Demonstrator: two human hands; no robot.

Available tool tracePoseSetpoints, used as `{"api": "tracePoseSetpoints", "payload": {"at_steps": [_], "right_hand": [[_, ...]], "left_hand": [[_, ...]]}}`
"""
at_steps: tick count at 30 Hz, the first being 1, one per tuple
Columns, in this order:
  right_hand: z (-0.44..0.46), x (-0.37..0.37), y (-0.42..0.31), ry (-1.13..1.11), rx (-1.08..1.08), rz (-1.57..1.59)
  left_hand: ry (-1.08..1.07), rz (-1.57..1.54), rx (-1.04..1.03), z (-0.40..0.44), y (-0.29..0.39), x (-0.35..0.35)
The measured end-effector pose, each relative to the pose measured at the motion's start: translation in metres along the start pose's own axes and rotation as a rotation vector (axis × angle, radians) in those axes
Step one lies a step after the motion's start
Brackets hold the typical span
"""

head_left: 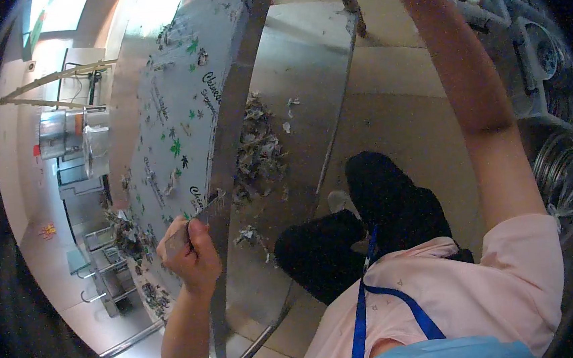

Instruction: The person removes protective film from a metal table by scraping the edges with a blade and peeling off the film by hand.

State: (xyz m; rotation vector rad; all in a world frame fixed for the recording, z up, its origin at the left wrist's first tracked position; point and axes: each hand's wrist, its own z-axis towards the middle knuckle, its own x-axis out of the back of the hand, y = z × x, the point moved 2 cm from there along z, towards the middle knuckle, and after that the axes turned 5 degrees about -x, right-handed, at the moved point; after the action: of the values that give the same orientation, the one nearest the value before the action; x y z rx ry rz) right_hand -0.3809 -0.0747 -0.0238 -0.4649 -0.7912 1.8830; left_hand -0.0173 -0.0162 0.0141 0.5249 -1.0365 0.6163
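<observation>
My left hand (190, 252) is closed around a thin, greyish flat piece, too blurred to identify, at the edge of a metal table (225, 126). A pale sheet (189, 96) printed with green leaves and dark lettering covers the tabletop beside this hand. Dark scraps (126, 235) lie on the table to the left of the hand. Past the table edge, a heap of grey-brown scraps (257, 154) rests on the lower metal shelf (291, 64). My right arm reaches up to the top edge of the view; its hand is outside the frame.
Metal pots (61, 133) stand at the far left, near a metal rack (108, 267). Coiled metal items (558, 168) and other metalware line the right side. A table leg (348, 2) rises at the top. My dark-clad legs (396, 204) are over the tiled floor (397, 126).
</observation>
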Motion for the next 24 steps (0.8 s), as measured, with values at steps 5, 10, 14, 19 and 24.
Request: {"api": "tracePoseSetpoints", "payload": {"at_steps": [5,10,14,19,24], "right_hand": [[-0.050,-0.050,-0.043,-0.230,0.284,0.131],[-0.053,-0.110,-0.143,-0.538,0.446,0.164],[-0.061,-0.165,-0.180,-0.503,0.786,0.230],[-0.030,-0.162,-0.194,-0.996,0.443,0.048],[-0.072,-0.072,-0.145,-0.532,-0.202,0.554]], "left_hand": [[-0.050,-0.005,0.017,0.003,0.008,-0.003],[-0.017,-0.068,-0.007,-0.002,0.001,-0.004],[-0.021,-0.047,-0.007,-0.002,0.003,-0.001],[0.047,-0.055,-0.030,-0.006,-0.002,-0.002],[0.005,-0.102,0.061,-0.012,-0.010,-0.003]]}}
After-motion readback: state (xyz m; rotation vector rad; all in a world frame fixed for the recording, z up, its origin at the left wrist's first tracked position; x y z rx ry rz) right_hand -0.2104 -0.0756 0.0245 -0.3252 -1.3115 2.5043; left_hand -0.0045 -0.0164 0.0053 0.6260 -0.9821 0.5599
